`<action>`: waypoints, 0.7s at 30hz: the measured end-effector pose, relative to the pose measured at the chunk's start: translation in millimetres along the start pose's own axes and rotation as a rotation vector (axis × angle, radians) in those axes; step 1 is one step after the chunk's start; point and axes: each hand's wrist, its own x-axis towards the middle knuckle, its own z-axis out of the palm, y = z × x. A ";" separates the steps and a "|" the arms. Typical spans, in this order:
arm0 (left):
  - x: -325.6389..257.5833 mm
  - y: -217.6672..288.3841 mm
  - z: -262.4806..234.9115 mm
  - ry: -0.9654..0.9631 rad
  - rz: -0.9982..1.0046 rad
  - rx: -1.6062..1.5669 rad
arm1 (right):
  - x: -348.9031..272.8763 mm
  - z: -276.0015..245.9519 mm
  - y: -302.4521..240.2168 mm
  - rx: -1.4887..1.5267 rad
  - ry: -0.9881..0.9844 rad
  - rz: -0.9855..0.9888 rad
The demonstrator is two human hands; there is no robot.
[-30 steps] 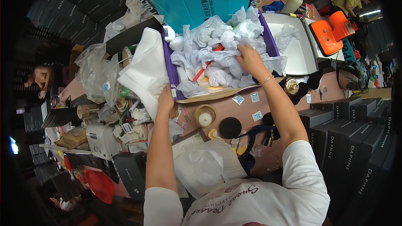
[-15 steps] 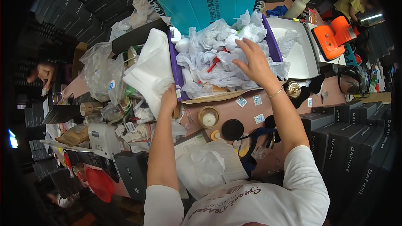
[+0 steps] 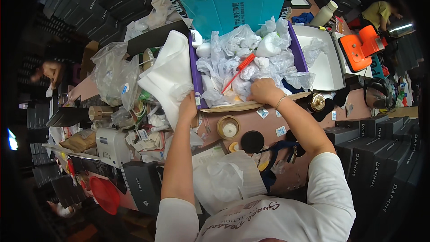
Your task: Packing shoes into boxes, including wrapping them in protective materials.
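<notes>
In front of me stands a purple box (image 3: 195, 78) with a raised turquoise lid (image 3: 233, 6), filled with crumpled white plastic bags (image 3: 242, 40). My right hand (image 3: 265, 90) reaches over the front edge into the bags, its fingers curled down and partly hidden among them. Close by, a thin red tool (image 3: 244, 64) with a ribbed handle lies slanted across the bags. At the box's front left corner, my left hand (image 3: 188, 107) is closed against the edge of a soft white sheet (image 3: 165, 69); its fingertips are mostly hidden.
A white tray (image 3: 324, 69) and an orange device (image 3: 357, 51) stand right of the box. Nearer me are a round container (image 3: 228, 127), a black disc (image 3: 252, 142) and small packets (image 3: 280, 131). Dark shoeboxes (image 3: 363, 157) are stacked at right; clear plastic bags (image 3: 112, 78) lie left.
My right hand has come down from above the box into the bags near its front edge. More of the red tool now shows. My left hand keeps its place by the corner.
</notes>
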 end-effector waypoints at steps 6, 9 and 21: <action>1.8 5.9 -2.7 -0.035 -0.045 -0.030 | 29.5 -2.6 -8.3 0.327 0.031 0.140; -1.5 -1.0 0.8 -0.004 0.021 0.028 | 41.7 23.7 -17.4 0.316 0.095 0.168; 0.4 0.9 2.6 0.009 0.010 0.040 | 8.8 21.3 -10.3 0.514 0.217 -0.119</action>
